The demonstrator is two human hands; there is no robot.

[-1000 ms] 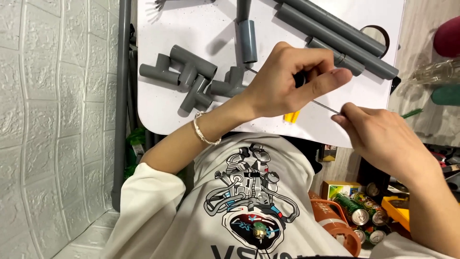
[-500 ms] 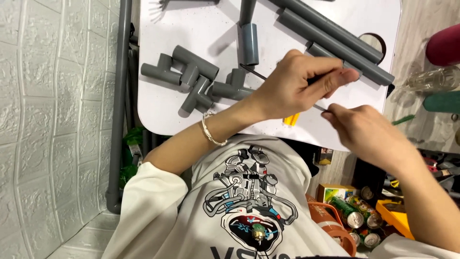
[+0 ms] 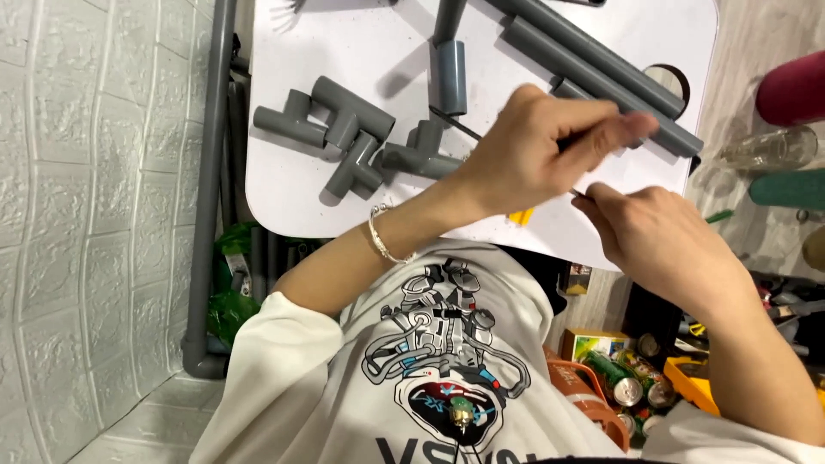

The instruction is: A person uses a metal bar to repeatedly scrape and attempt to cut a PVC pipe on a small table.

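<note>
Thin dark rod [image 3: 455, 125], prob. a saw blade or long file, is held across the near edge of the white tabletop [image 3: 344, 43]. One end pokes out up-left of the left hand [image 3: 537, 155]; the other end is pinched by the right hand [image 3: 653, 236]. Left hand is closed round the rod's middle, thumb and forefinger pressed fwd; right hand is closed on the tip, fingers curled under. A yellow bit [image 3: 520, 216] shows under the left wrist; what it is can't be told.

Step in hand, as judged: rod being gripped at both ends and lined up, not yet set against any pipe. Next move is judged to call for a steady two-hand grip and a pipe kept from rolling.

Count on tabletop: long grey pipes [image 3: 601, 64], 2 seen side by side, poss. a 3rd part-hidden by the hand. Short pipe sleeve [image 3: 449, 77], 1, upright-ish, a thinner pipe entering its top. Joined fittings cluster [image 3: 344, 142], approx. 4–5 tees/elbows, touching, exact no. unclear.

Around: silver bracelet [image 3: 382, 245] on left wrist; drink cans [image 3: 627, 387] on floor at right, 3+.
</note>
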